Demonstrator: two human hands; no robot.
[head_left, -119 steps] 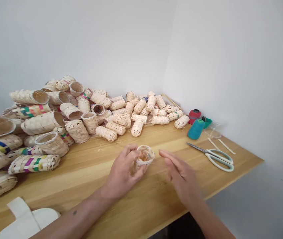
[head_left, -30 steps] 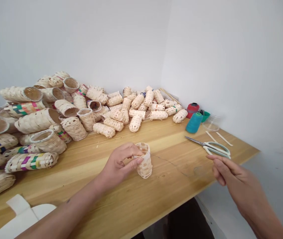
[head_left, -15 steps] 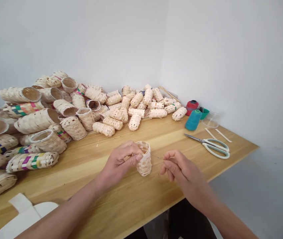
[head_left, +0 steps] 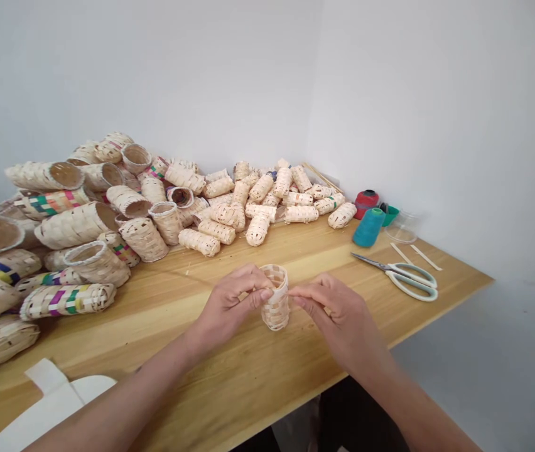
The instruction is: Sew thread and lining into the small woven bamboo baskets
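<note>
A small woven wood-strip basket (head_left: 275, 309) stands upright on the table, its open mouth at the top. My left hand (head_left: 237, 300) pinches the left side of its rim between thumb and fingers. Close against the basket's right side, just below the rim, my right hand (head_left: 331, 304) is closed in a pinch. A thin strand ran from the basket to these fingertips a moment ago; now the fingers mostly hide it.
Many woven baskets (head_left: 74, 226) are heaped at the left and back. Right of my hands lie scissors (head_left: 411, 279), a teal thread spool (head_left: 368, 228), a red spool (head_left: 366, 204), a clear cup (head_left: 404, 227) and wood strips (head_left: 425, 257). A white sheet (head_left: 55, 402) lies front left.
My right hand has moved left, from a short distance away up to the basket's side. The left hand keeps its pinch on the rim. The whole view has shifted slightly.
</note>
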